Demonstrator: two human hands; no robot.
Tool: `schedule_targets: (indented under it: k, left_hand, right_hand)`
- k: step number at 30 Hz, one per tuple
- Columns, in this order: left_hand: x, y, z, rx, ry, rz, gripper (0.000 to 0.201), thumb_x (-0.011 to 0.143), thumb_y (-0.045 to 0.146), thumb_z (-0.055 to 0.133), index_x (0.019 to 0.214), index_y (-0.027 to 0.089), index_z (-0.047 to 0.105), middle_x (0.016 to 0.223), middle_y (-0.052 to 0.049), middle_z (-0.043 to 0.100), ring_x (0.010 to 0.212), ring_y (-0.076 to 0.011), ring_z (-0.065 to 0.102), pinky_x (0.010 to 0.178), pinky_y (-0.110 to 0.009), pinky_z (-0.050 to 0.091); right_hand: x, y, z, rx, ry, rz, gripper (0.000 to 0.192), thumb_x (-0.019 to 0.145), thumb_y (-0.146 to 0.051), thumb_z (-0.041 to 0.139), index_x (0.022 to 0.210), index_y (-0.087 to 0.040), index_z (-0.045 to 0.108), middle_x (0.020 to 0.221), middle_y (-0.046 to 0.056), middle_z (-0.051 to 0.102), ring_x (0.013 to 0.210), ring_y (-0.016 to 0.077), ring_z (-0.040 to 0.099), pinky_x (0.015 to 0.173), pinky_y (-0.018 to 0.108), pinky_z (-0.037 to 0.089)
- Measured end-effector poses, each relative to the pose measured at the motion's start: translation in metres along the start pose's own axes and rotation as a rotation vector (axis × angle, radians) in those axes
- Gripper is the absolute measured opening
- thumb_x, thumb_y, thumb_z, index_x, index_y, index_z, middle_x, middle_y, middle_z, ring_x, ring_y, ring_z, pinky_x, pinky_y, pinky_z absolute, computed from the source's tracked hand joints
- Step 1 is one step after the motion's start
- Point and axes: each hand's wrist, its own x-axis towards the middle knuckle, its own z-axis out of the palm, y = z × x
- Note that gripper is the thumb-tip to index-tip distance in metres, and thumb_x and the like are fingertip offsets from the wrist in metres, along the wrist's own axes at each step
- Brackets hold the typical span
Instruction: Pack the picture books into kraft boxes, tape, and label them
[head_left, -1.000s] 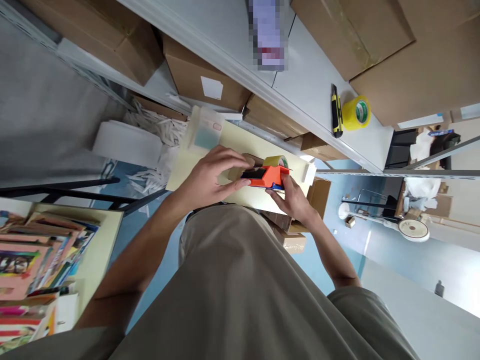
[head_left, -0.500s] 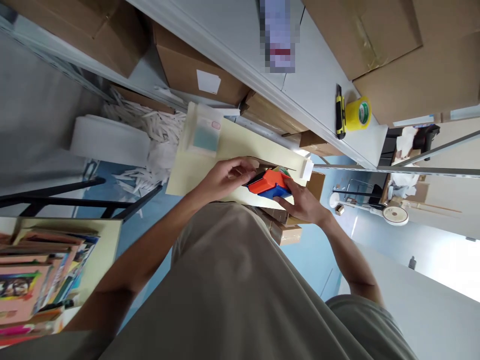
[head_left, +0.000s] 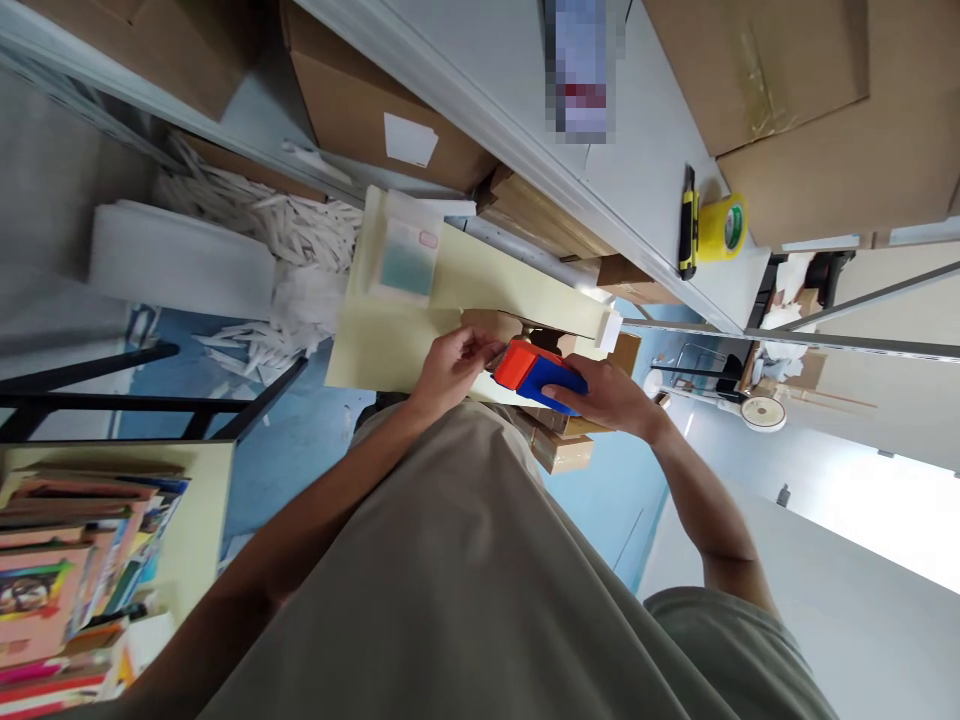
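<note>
glossy plastic tape dispenser (head_left: pixel 538 375), matt cardboard box (head_left: pixel 491 325)

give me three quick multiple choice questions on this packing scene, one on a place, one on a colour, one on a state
1. Where does the yellow tape roll lie?
A. on the grey shelf beside the yellow-black knife
B. on the floor
C. in the left hand

2. What colours is the tape dispenser?
A. green and white
B. orange and blue
C. all black

3. What is the right hand doing?
A. hanging free
B. resting on a book
C. gripping the dispenser

Answers:
1. A, the roll sits on the shelf right next to the knife.
2. B, its front is orange and its rear blue.
3. C, the fingers wrap the blue end, while the left hand touches the orange end over the cream table.
</note>
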Motion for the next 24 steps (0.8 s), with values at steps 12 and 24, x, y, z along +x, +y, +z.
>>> schedule_targets:
  k: [12, 24]
  left_hand:
    - [0.028, -0.078, -0.026, -0.213, 0.191, -0.164, 0.053, 0.075, 0.064, 0.1, 0.085, 0.019, 0.073, 0.075, -0.001, 0.07, 0.068, -0.0146, 0.064, 0.071, -0.03, 0.058]
    - [0.053, -0.135, -0.006, -0.162, 0.301, -0.178, 0.042, 0.085, 0.055, 0.094, 0.08, 0.019, 0.073, 0.068, 0.001, 0.066, 0.063, -0.0136, 0.053, 0.06, -0.028, 0.041]
  right_hand:
    - [-0.01, -0.031, -0.089, -0.213, -0.343, 0.262, 0.072, 0.104, -0.091, 0.053, 0.085, -0.024, 0.066, 0.076, 0.005, 0.074, 0.069, 0.0212, 0.066, 0.068, 0.035, 0.04]
    - [0.01, -0.029, -0.051, -0.376, -0.268, 0.302, 0.06, 0.111, -0.077, 0.058, 0.089, -0.022, 0.066, 0.083, 0.008, 0.074, 0.078, 0.0232, 0.069, 0.07, 0.033, 0.038]
